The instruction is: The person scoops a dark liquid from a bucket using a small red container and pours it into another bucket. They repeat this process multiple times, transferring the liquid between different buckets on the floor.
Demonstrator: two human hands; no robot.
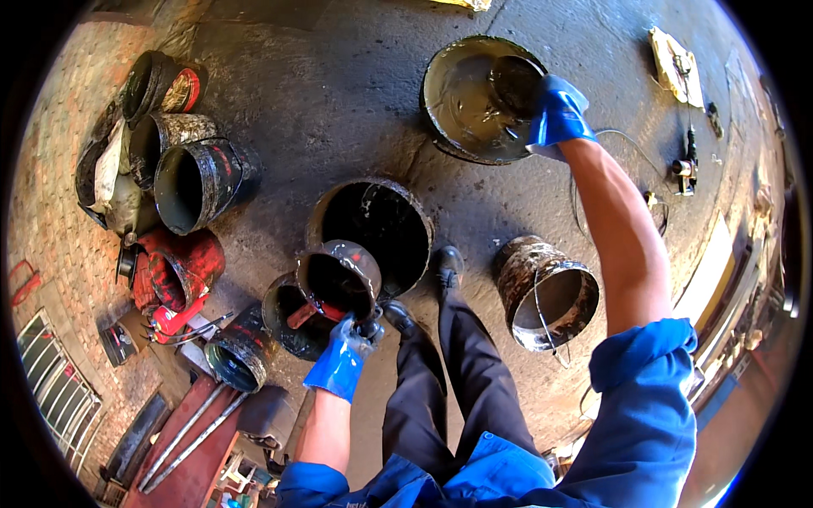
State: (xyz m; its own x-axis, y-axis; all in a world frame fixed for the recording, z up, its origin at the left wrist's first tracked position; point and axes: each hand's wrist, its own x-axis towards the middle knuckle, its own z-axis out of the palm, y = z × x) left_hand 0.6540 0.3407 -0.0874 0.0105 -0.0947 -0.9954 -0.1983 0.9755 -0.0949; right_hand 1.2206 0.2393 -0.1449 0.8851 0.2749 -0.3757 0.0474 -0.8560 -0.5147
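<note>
My right hand (561,112), in a blue glove, reaches out to a wide round basin (453,140) of murky brownish liquid. It grips the edge of a small dark round container (514,82) held in the basin; its fingertips are partly hidden. Nearer my body, my blue-gloved left hand (342,356) closes at the near rim of a dark metal pot (369,269). That pot sits tilted over a large black-stained drum (415,212) and a smaller bucket (275,317). A reddish-brown handle (301,316) shows by the smaller bucket's opening; its other end is hidden.
Several stained buckets (229,173) cluster at the left, with a red bucket (199,254) nearer. A paint-spattered bucket (529,258) with a wire handle lies tilted right of my legs. Two metal pipes (190,440) rest lower left. A cable (631,140) and a tool (688,165) lie right.
</note>
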